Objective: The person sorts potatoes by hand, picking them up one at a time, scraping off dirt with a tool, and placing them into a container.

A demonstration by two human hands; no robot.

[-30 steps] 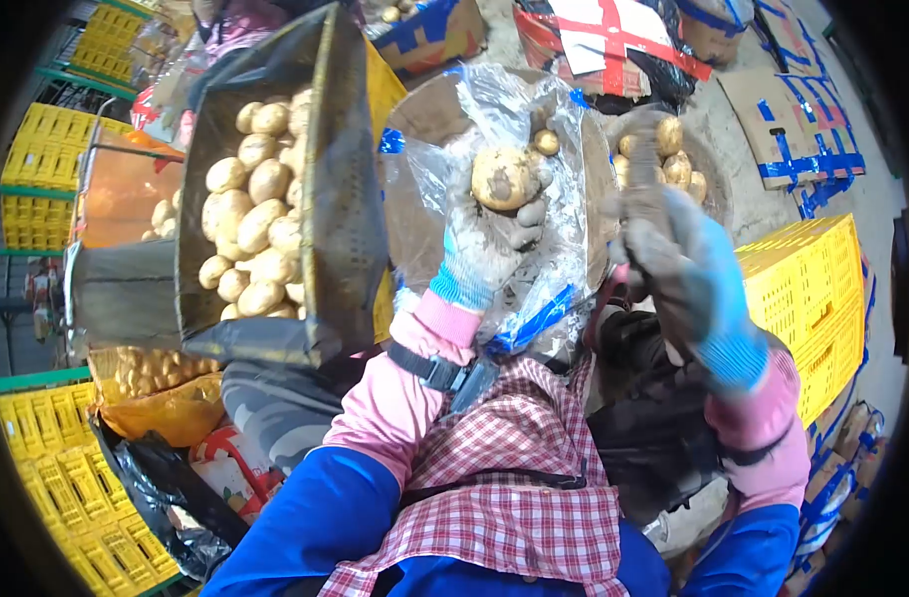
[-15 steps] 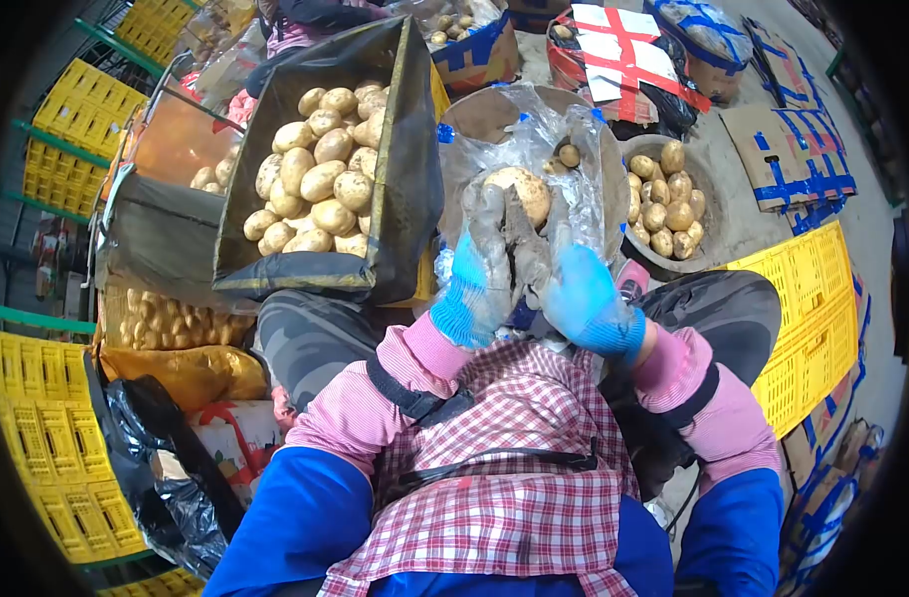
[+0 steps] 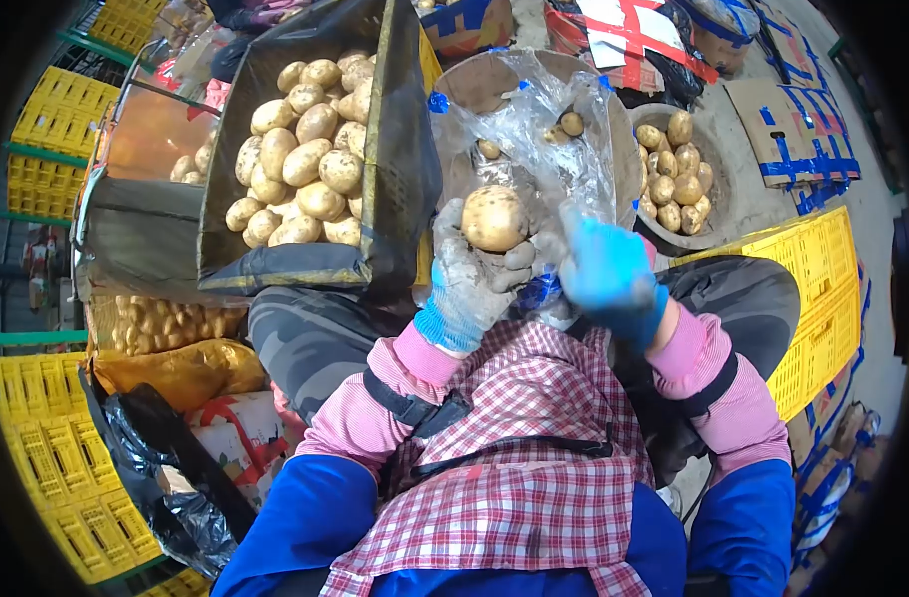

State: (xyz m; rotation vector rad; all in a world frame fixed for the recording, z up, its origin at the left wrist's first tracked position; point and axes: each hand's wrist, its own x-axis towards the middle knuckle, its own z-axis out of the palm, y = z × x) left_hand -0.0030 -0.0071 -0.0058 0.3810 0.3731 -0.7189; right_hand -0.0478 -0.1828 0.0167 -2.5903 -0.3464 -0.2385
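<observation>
A large round potato [image 3: 494,218] rests in my left hand [image 3: 471,281], whose dirty gloved palm is turned up and fingers curl around it. Just right of the potato is my right hand [image 3: 610,274] in a blue glove, its fingers smeared by motion, so I cannot make out their shape. Both hands are over the near side of a plastic-lined container [image 3: 621,139]. Small potatoes [image 3: 572,123] lie on the clear plastic [image 3: 534,117] inside it.
A dark-lined crate [image 3: 400,129] of potatoes stands at the left. Right of the lined container is a round tub [image 3: 721,214] with potatoes. Yellow crates [image 3: 822,298] lie at the right, near taped cardboard [image 3: 793,129]. Another person's sleeve [image 3: 237,14] shows at the top left.
The potato, earlier beyond both hands, now sits in my left hand, which has turned palm up. My right hand has moved slightly to the right. The view has shifted a little.
</observation>
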